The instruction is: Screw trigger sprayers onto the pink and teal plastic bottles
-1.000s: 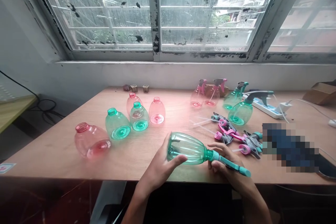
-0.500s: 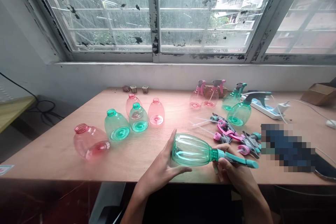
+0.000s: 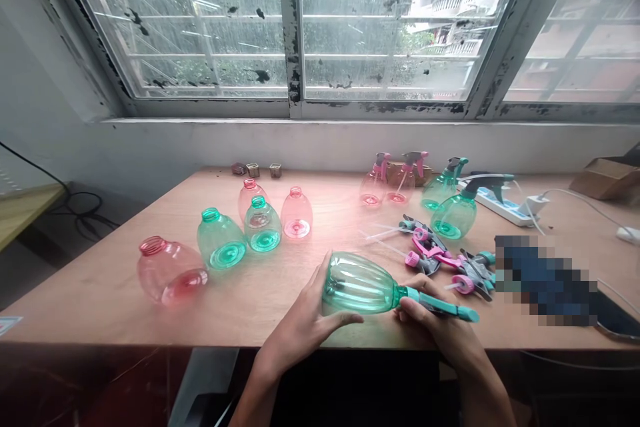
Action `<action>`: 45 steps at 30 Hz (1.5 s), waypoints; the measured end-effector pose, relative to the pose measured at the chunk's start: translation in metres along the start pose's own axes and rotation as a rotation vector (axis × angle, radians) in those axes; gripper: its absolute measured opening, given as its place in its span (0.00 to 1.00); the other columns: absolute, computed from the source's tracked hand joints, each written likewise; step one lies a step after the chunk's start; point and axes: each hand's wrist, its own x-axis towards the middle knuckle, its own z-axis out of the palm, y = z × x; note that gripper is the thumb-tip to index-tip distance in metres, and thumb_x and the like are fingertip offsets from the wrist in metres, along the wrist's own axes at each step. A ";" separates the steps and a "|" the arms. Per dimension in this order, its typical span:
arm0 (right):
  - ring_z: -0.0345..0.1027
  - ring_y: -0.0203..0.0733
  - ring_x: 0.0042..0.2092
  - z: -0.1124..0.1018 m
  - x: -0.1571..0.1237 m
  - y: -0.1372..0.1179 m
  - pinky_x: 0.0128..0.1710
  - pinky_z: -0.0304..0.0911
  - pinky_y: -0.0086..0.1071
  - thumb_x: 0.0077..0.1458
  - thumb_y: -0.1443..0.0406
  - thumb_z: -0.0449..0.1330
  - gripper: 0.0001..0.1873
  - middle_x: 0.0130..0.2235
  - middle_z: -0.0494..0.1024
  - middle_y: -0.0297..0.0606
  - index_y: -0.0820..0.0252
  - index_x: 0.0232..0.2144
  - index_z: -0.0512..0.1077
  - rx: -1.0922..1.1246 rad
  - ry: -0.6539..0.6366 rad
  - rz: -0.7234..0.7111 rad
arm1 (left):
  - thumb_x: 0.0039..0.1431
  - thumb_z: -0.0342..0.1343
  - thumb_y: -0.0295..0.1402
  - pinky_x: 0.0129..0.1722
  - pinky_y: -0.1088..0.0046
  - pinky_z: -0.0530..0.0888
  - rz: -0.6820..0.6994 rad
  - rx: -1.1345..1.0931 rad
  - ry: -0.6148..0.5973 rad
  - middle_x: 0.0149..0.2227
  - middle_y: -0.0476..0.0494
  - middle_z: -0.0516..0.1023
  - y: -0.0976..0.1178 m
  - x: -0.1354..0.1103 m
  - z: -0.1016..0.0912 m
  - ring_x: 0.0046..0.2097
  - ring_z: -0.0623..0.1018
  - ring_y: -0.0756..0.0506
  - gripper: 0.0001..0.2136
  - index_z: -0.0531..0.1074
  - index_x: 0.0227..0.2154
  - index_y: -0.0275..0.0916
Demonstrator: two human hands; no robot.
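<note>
A clear green spray bottle (image 3: 360, 283) lies sideways in the air above the table's front edge, its base to the left. My left hand (image 3: 305, 317) is wrapped round the base end, thumb along the near side. At the neck, my right hand (image 3: 430, 317) grips the teal collar of the spray head (image 3: 443, 305), which sits on the bottle's mouth and points right. The right fingertips are partly hidden behind the collar. Beyond that hand lies a pile of loose pink, grey and teal spray heads (image 3: 435, 250) with thin white tubes.
Open pink bottles (image 3: 170, 273) and green bottles (image 3: 220, 240) stand on the left of the wooden table (image 3: 100, 307). Bottles with spray heads (image 3: 453, 213) stand at the back right, near a white power strip (image 3: 500, 205). A blurred-out patch (image 3: 545, 280) covers something at right.
The bottle and both hands have shifted slightly left. My right fingers have closed further round the spray head's collar at the neck.
</note>
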 end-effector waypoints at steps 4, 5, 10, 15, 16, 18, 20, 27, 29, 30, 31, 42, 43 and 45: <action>0.74 0.44 0.33 0.000 0.002 0.002 0.36 0.68 0.33 0.56 0.49 0.67 0.18 0.28 0.79 0.34 0.57 0.32 0.77 -0.019 0.002 -0.026 | 0.55 0.70 0.42 0.76 0.50 0.59 -0.056 0.002 -0.002 0.67 0.38 0.68 -0.007 -0.001 0.000 0.67 0.70 0.37 0.52 0.38 0.73 0.51; 0.74 0.44 0.33 0.000 0.003 0.002 0.36 0.68 0.33 0.56 0.49 0.68 0.17 0.28 0.79 0.34 0.57 0.33 0.78 -0.016 0.004 -0.029 | 0.55 0.70 0.42 0.77 0.51 0.57 -0.061 0.001 -0.002 0.69 0.38 0.65 -0.008 -0.001 0.001 0.70 0.66 0.37 0.53 0.36 0.73 0.50; 0.75 0.43 0.31 0.000 0.001 0.001 0.34 0.68 0.33 0.53 0.51 0.71 0.17 0.27 0.80 0.33 0.56 0.37 0.77 -0.021 0.032 -0.022 | 0.50 0.72 0.49 0.78 0.50 0.52 -0.079 -0.019 -0.015 0.73 0.36 0.58 -0.004 -0.004 0.001 0.74 0.59 0.35 0.61 0.31 0.73 0.49; 0.75 0.44 0.31 0.000 0.000 0.000 0.33 0.68 0.33 0.51 0.50 0.71 0.18 0.27 0.80 0.33 0.56 0.36 0.77 -0.021 0.048 -0.015 | 0.52 0.71 0.48 0.78 0.51 0.53 -0.047 -0.016 -0.020 0.72 0.40 0.59 -0.006 -0.003 0.000 0.74 0.59 0.36 0.56 0.36 0.73 0.52; 0.74 0.44 0.30 0.001 0.001 0.000 0.32 0.67 0.33 0.51 0.50 0.71 0.18 0.27 0.80 0.33 0.56 0.35 0.77 -0.025 0.050 -0.013 | 0.53 0.71 0.47 0.77 0.50 0.55 -0.046 -0.016 -0.022 0.71 0.39 0.62 -0.008 -0.003 0.000 0.72 0.62 0.36 0.56 0.35 0.73 0.52; 0.73 0.43 0.28 0.001 0.001 0.001 0.31 0.65 0.33 0.51 0.50 0.71 0.19 0.25 0.79 0.32 0.56 0.35 0.77 -0.030 0.051 -0.018 | 0.55 0.70 0.44 0.75 0.49 0.59 -0.043 -0.019 -0.028 0.67 0.38 0.66 -0.013 -0.002 0.001 0.67 0.69 0.37 0.55 0.33 0.73 0.53; 0.71 0.42 0.27 0.001 0.001 0.002 0.29 0.64 0.32 0.50 0.50 0.72 0.19 0.25 0.77 0.31 0.56 0.36 0.77 -0.027 0.056 -0.033 | 0.57 0.68 0.42 0.75 0.50 0.59 -0.042 -0.019 -0.026 0.65 0.39 0.69 -0.017 -0.001 0.001 0.65 0.72 0.39 0.53 0.32 0.73 0.54; 0.69 0.40 0.26 0.001 0.001 0.004 0.27 0.63 0.31 0.51 0.52 0.72 0.18 0.24 0.76 0.30 0.56 0.39 0.77 -0.012 0.057 -0.051 | 0.45 0.76 0.48 0.76 0.44 0.54 -0.076 -0.004 -0.028 0.69 0.32 0.64 -0.007 -0.004 0.001 0.70 0.65 0.32 0.66 0.29 0.73 0.50; 0.70 0.41 0.26 0.001 0.001 0.004 0.27 0.63 0.32 0.51 0.52 0.72 0.18 0.24 0.76 0.31 0.56 0.39 0.77 -0.026 0.068 -0.068 | 0.48 0.73 0.49 0.76 0.45 0.56 -0.071 -0.005 -0.036 0.68 0.32 0.65 -0.003 -0.004 0.001 0.70 0.66 0.33 0.61 0.33 0.73 0.48; 0.70 0.41 0.26 0.001 0.001 0.004 0.28 0.63 0.32 0.52 0.52 0.71 0.18 0.24 0.76 0.31 0.57 0.39 0.77 -0.033 0.078 -0.078 | 0.51 0.71 0.50 0.76 0.46 0.58 -0.064 -0.005 -0.043 0.67 0.33 0.67 -0.001 -0.005 0.001 0.69 0.67 0.33 0.58 0.36 0.73 0.48; 0.70 0.41 0.26 0.001 0.001 0.004 0.28 0.63 0.32 0.52 0.51 0.71 0.18 0.24 0.76 0.31 0.57 0.39 0.77 -0.042 0.091 -0.087 | 0.53 0.69 0.50 0.75 0.48 0.59 -0.057 -0.004 -0.047 0.68 0.35 0.67 0.000 -0.005 0.001 0.69 0.67 0.34 0.55 0.39 0.73 0.49; 0.68 0.40 0.25 0.001 0.002 0.008 0.27 0.63 0.32 0.55 0.51 0.69 0.18 0.24 0.75 0.31 0.57 0.39 0.77 -0.083 0.127 -0.127 | 0.56 0.67 0.48 0.73 0.51 0.62 -0.085 0.015 -0.053 0.61 0.37 0.72 -0.007 -0.004 0.001 0.63 0.72 0.38 0.55 0.30 0.73 0.51; 0.68 0.41 0.26 0.000 0.002 0.008 0.27 0.63 0.33 0.55 0.50 0.69 0.18 0.24 0.75 0.31 0.56 0.39 0.77 -0.088 0.125 -0.132 | 0.55 0.68 0.49 0.72 0.51 0.63 -0.091 0.014 -0.056 0.61 0.36 0.72 -0.005 -0.004 0.001 0.63 0.72 0.37 0.57 0.30 0.73 0.50; 0.68 0.41 0.26 0.000 0.002 0.008 0.28 0.63 0.33 0.55 0.50 0.68 0.18 0.24 0.75 0.31 0.56 0.39 0.77 -0.094 0.123 -0.139 | 0.54 0.68 0.51 0.72 0.50 0.63 -0.100 0.010 -0.061 0.60 0.34 0.73 -0.003 -0.004 0.001 0.64 0.72 0.36 0.58 0.29 0.73 0.48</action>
